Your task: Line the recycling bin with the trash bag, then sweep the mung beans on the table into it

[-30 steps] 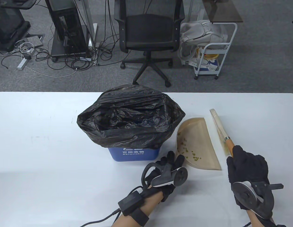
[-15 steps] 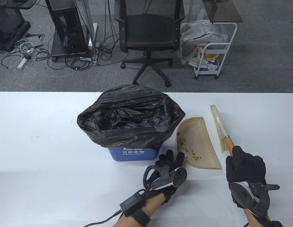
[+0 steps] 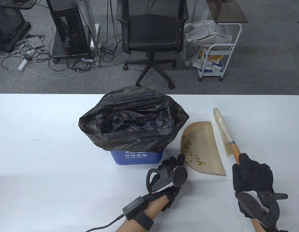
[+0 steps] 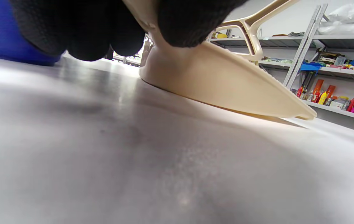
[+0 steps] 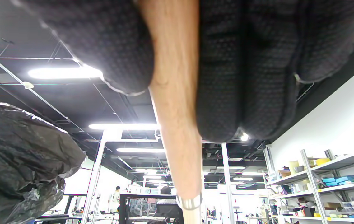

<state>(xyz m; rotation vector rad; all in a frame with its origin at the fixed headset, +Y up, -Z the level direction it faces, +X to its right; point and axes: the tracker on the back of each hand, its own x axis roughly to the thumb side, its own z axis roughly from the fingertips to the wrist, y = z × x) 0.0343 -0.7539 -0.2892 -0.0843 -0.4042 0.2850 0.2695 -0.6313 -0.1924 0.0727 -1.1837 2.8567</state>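
Mung beans [image 3: 194, 158] gathered as a small green scatter in the lower left part of the beige dustpan [image 3: 203, 147], just right of frame centre in the table view, none visible on the bare white table [image 3: 43, 149] around it. Dustpan seen tipped in the left wrist view [image 4: 223, 84]: heel raised, thin front lip low toward the tabletop, presumably so that the beans settle toward the held end before the lift. Left hand [image 3: 170, 172] at the pan's lower left corner, gloved fingers [image 4: 189, 21] pinching the pan's rear. Right hand [image 3: 252, 174] at lower right, clenched round the wooden handle of the brush [image 3: 223, 129], bristle head resting along the pan's right edge, probably to block stray beans. Blue recycling bin [image 3: 136, 157] just left of the pan, already lined, black trash bag [image 3: 133, 118] billowing over its rim and mouth open upward. Likely next step: raising the pan over the bag and emptying it.
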